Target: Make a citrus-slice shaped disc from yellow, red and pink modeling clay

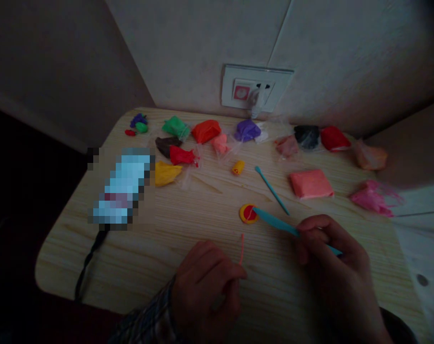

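My right hand [334, 263] grips a blue plastic clay knife [277, 223]. The blade's tip is at the right edge of a small round clay disc [248, 214], red with a yellow rim and a thin pale line across it. My left hand [209, 282] is closed in a pinch on a thin pink clay strand [242, 248], which points up toward the disc. Beyond the disc lies a slim blue modelling stick [272, 191]. A small yellow clay roll [238, 167] with a dark mark on its end rests farther back.
Bagged clay lines the back, including green [175, 126], purple [248, 130] and black [307, 137] lumps. A pink clay block [311, 184] lies right. At left is a blurred phone-like device [125, 184] with a cable [89, 263]. Small clay pieces [141, 127] sit in the back-left corner.
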Available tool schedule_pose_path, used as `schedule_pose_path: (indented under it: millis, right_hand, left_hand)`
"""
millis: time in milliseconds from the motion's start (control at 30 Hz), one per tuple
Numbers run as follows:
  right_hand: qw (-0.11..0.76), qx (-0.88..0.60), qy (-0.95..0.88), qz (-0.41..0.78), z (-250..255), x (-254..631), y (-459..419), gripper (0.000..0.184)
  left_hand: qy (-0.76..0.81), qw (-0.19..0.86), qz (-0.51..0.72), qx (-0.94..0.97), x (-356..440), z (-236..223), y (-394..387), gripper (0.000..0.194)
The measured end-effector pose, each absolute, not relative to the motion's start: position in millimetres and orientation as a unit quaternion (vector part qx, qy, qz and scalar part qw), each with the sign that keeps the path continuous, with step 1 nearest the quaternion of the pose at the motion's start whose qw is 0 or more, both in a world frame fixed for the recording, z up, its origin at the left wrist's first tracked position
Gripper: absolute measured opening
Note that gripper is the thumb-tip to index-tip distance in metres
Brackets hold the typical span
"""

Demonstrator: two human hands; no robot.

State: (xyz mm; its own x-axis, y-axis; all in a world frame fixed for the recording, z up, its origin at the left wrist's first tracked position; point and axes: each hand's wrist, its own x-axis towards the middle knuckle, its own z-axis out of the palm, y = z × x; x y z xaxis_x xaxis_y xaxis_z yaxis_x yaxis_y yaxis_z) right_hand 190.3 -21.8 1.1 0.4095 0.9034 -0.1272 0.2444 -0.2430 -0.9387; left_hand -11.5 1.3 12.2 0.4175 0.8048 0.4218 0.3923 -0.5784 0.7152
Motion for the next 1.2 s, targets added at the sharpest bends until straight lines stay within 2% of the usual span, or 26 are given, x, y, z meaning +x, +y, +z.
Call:
schedule_pose_path:
  millis: [367,533,633,733,867,1000,1200]
  right_hand:
    - [0.514,-0.656,-0.308,0.459,2,191,-24,0.014]
    - [0.457,-0.653,-0.392,0.461,2,193,-27,0.014]
    - [0.439,-0.652,-0.447,0.426,4,192,-30,0.011]
    - [0.417,-0.647,-0.551,0.321,5,190,-36,0.005]
    - [0.372,-0.577,-0.711,0.150,-1,197,-41,0.025]
    - [0.351,-0.533,-0.759,0.131,-6,210,-44,0.034]
    - [0.332,-0.528,-0.770,0.133,-5,209,-48,0.031]
  left_hand:
    - [0.376,0.270,0.392,0.795,-11,13,1,0.018]
    - [0.374,0.270,0.392,0.796,-11,13,1,0.018]
    - [0.373,0.267,0.395,0.796,-11,12,1,0.018]
    - [0.378,0.266,0.393,0.794,-11,12,0,0.019]
    - [0.378,0.271,0.385,0.797,-12,12,1,0.018]
    - [0.368,0.285,0.380,0.799,-13,11,1,0.017]
    - [0.372,0.297,0.381,0.793,-14,12,0,0.017]
